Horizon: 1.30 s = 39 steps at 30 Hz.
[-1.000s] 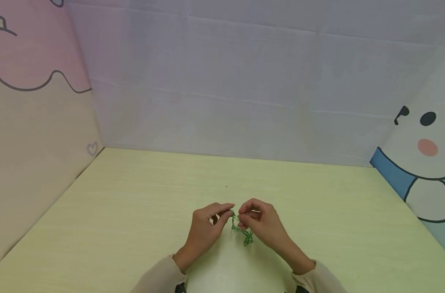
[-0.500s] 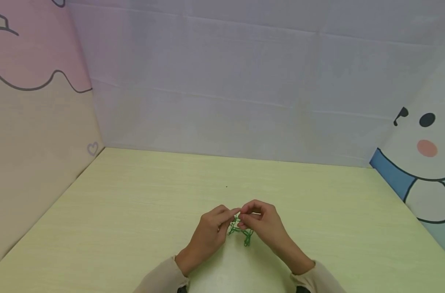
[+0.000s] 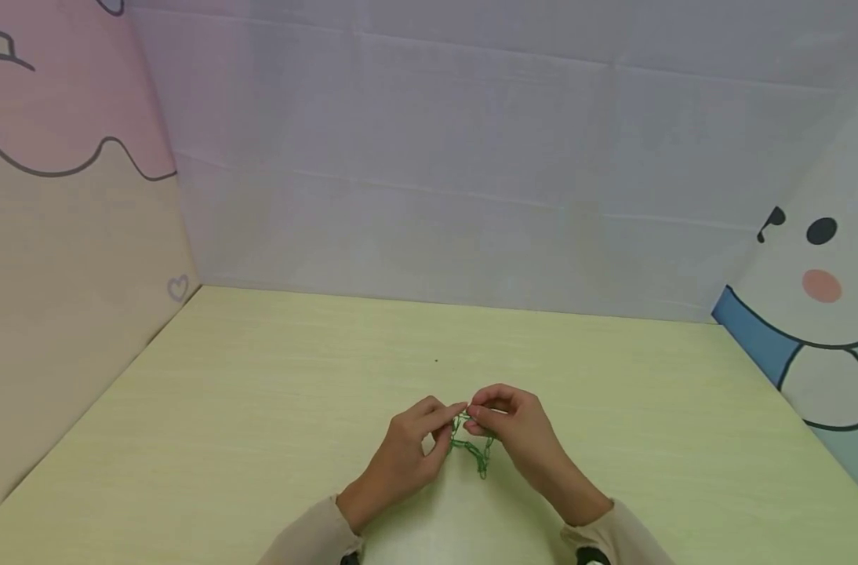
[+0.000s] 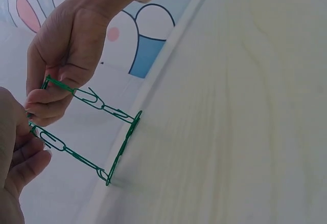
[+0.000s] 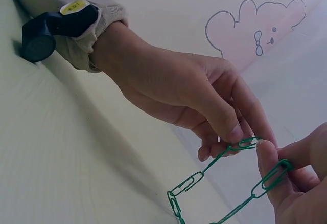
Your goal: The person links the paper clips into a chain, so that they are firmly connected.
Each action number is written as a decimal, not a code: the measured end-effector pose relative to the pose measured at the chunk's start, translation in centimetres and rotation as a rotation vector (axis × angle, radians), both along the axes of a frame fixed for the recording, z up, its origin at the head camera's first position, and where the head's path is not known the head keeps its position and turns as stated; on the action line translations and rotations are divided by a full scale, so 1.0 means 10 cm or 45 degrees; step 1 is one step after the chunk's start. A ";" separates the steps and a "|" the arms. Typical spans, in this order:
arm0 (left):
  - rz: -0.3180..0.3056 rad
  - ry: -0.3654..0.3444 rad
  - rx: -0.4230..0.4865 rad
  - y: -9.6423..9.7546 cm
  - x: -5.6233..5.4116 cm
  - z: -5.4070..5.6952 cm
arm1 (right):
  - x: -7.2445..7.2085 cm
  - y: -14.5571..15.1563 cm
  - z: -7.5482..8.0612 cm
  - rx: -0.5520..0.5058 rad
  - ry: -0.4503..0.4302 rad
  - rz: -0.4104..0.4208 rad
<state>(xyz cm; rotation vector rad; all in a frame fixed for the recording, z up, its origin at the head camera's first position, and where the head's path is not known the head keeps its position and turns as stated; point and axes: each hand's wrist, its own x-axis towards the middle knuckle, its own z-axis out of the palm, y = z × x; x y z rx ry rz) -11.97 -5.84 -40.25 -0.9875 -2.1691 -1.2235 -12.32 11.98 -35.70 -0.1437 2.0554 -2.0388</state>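
A chain of linked green paper clips hangs as a loop between the two hands, its lower part close over the table. My left hand pinches one end of it, with the index finger reaching toward the other hand. Thumb and fingers of my right hand pinch the clip at the other end. The fingertips of both hands nearly meet in the head view. From the left wrist, two strands of the chain run down from the hands to a stretch along the tabletop. The right wrist view shows an end clip at the right thumb tip.
The pale yellow table spreads around the hands, with a small dark speck beyond them. A plain light backdrop stands behind, and printed cartoon panels flank the sides. A dark device is strapped at the right cuff.
My left hand has moved right, closer to the right hand, its index fingertip now by the right fingertips. The right hand has shifted slightly right. The hanging chain has swung a little.
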 end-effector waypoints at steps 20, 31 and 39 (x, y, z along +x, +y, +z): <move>-0.200 -0.691 0.324 -0.07 0.02 0.20 | -0.04 0.14 0.16 0.203 0.320 0.294; -0.031 -0.683 0.195 -0.08 -0.30 0.15 | -0.36 0.19 -0.01 0.374 0.384 0.262; 0.115 -0.699 0.061 -0.05 -0.71 0.01 | -0.70 0.14 -0.27 0.445 0.328 0.206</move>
